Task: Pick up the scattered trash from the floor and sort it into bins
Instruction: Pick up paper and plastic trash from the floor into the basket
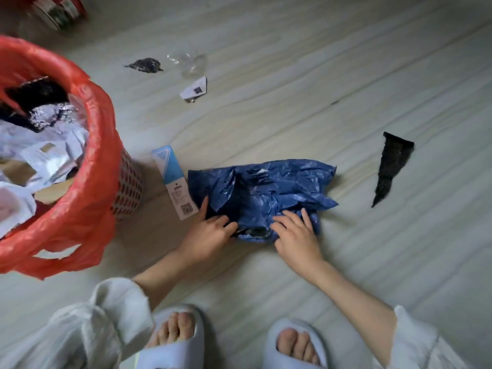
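Crouching stance: two light slippers [175,339] are seen at 6 o'clock, white sleeves at either side.
Blue plastic bag [263,193]: laid crumpled on the pale floor [372,75] at the centre of view, its near edge being handled by both hands.
Left hand [210,235]: placed at the bag's 8 o'clock corner; the thumb is stretched up along the edge, the fingers curled into the plastic, gripping it.
Right hand [295,235]: laid on the bag's 5 o'clock part; fingers are bent down into the folds, and a fold appears to be pinched.
Red-lined bin [87,161]: stood at 9 o'clock, filled with paper and foil scraps.
White and blue carton [174,179]: laid flat between bin and bag, touching the bag's left edge.
Black scraps: one [391,166] at 3 o'clock, one [145,65] at 11 o'clock.
Clear plastic [190,62] and a printed label [194,89]: found near 12 o'clock.
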The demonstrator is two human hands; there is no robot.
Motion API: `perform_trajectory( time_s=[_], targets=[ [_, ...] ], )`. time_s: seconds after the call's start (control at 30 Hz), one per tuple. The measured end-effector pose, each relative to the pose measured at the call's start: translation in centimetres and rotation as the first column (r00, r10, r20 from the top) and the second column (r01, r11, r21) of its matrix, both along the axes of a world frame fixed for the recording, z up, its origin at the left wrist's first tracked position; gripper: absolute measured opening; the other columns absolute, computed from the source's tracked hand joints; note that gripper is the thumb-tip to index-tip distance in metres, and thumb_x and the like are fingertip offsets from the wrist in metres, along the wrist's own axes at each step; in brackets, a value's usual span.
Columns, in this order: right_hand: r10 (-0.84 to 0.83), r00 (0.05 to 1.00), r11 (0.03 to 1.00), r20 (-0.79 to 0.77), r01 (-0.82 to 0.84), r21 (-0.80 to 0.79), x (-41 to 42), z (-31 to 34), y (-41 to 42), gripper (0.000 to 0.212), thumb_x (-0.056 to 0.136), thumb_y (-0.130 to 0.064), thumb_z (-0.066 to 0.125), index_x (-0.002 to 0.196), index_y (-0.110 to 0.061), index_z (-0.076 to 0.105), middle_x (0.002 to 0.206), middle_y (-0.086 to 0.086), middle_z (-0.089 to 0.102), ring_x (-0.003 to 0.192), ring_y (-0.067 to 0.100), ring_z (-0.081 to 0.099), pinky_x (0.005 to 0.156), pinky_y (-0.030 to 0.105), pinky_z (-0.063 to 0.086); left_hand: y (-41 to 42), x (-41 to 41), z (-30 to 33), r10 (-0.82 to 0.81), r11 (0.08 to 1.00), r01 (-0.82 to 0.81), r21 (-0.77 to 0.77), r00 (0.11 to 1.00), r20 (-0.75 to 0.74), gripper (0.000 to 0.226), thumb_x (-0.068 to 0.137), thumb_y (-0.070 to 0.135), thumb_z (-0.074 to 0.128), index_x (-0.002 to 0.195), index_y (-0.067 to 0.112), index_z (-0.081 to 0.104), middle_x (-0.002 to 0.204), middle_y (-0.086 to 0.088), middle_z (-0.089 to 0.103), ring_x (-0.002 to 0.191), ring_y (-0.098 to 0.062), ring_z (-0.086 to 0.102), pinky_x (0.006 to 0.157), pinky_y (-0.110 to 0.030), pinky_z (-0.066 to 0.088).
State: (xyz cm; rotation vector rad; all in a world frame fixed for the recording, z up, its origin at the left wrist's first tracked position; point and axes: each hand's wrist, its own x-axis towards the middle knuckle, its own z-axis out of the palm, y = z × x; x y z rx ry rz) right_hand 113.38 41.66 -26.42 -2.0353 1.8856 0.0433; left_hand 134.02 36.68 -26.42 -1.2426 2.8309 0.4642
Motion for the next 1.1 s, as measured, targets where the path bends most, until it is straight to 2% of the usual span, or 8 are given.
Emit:
perform_trajectory(
  time_s=[0.17,0.33,0.5,0.6,0.7,0.93,1.0,1.1],
  targets=[
    [-0.352,0.931,0.926,0.099,0.33,0.185,0.1,0.6,-0.5,0.012,0.09,-0.015,0.044,0.085,-0.008,0.052,0.097,0.02,0.065,0.096,0.039,0.058,0.072,0.038,0.04,-0.4,-0.5,3.0,0.502,0.865,-0.455,0.214,0.799,-0.331,0.025,0.087,0.02,0.061,0.106,0.017,0.045,0.1,-0.005,0.056,0.085,-0.026,0.055,0.061,-0.036,0.047],
    [-0.395,0.915,0.907,0.079,0.375,0.191,-0.2,0.6,-0.8,0.017,0.092,-0.02,0.046,0.105,-0.011,0.055,0.101,0.015,0.066,0.1,0.036,0.058,0.066,0.036,0.038,2.4,-1.6,2.2,-0.123,0.927,0.057,-0.371,0.98,-0.157,0.027,0.081,0.021,0.06,0.108,0.017,0.06,0.124,-0.01,0.054,0.115,-0.033,0.043,0.095,-0.045,0.034],
    [-0.462,0.874,0.883,0.151,0.437,0.172,0.4,1.1,-0.5,0.038,0.09,-0.025,0.054,0.124,-0.014,0.043,0.123,0.011,0.055,0.111,0.033,0.053,0.082,0.039,0.044,1.5,-1.7,-0.2,-0.04,0.991,-0.005,0.137,0.945,0.324,0.072,0.092,0.034,0.047,0.147,0.035,0.0,0.157,-0.01,0.0,0.144,-0.031,0.001,0.113,-0.051,-0.002],
    [-0.114,0.991,0.961,-0.074,0.091,-0.263,1.0,1.7,1.4,0.051,0.079,-0.032,0.058,0.126,-0.015,0.047,0.125,0.01,0.055,0.115,0.029,0.049,0.091,0.046,0.041,0.4,-3.5,-0.2,0.057,0.98,-0.107,0.168,0.958,0.281,0.06,0.094,0.021,0.042,0.146,0.029,0.013,0.154,-0.01,0.015,0.141,-0.028,0.016,0.113,-0.043,0.017],
    [0.13,0.963,0.959,-0.237,-0.183,-0.216,1.0,0.7,3.4,0.067,0.069,-0.038,0.072,0.128,-0.015,0.05,0.129,0.007,0.057,0.123,0.027,0.05,0.104,0.051,0.025,0.0,-4.7,0.7,0.181,0.959,-0.212,0.19,0.969,0.168,0.045,0.091,0.015,0.044,0.135,0.02,0.036,0.13,-0.012,0.049,0.116,-0.033,0.051,0.083,-0.039,0.043],
    [-0.132,0.991,0.981,0.035,0.136,-0.14,-0.1,-0.4,1.0,0.034,0.074,-0.008,0.06,0.107,-0.011,0.067,0.102,0.006,0.07,0.1,0.026,0.064,0.103,0.045,0.037,0.0,-4.4,1.7,0.31,0.675,-0.208,0.708,0.951,-0.017,0.031,0.088,0.02,0.06,0.116,0.013,0.053,0.113,-0.008,0.063,0.102,-0.024,0.056,0.071,-0.024,0.034],
    [-0.358,0.893,0.929,0.274,0.369,0.011,0.2,1.1,0.1,0.033,0.084,-0.004,0.047,0.11,-0.01,0.067,0.108,0.008,0.069,0.105,0.028,0.06,0.099,0.034,0.038,0.3,-4.0,1.9,0.332,0.674,-0.224,0.704,0.943,-0.017,0.042,0.085,0.02,0.063,0.124,0.015,0.047,0.12,-0.007,0.06,0.109,-0.026,0.055,0.08,-0.026,0.039],
    [-0.705,0.517,0.684,0.486,0.677,0.272,1.9,2.7,-0.9,0.031,0.088,-0.005,0.047,0.108,-0.015,0.068,0.109,0.008,0.068,0.103,0.026,0.06,0.09,0.031,0.045,0.7,-4.5,3.0,0.539,0.775,-0.447,0.446,0.836,-0.099,0.032,0.087,0.022,0.059,0.114,0.013,0.045,0.11,-0.014,0.064,0.099,-0.037,0.058,0.075,-0.037,0.044]
  ],
)
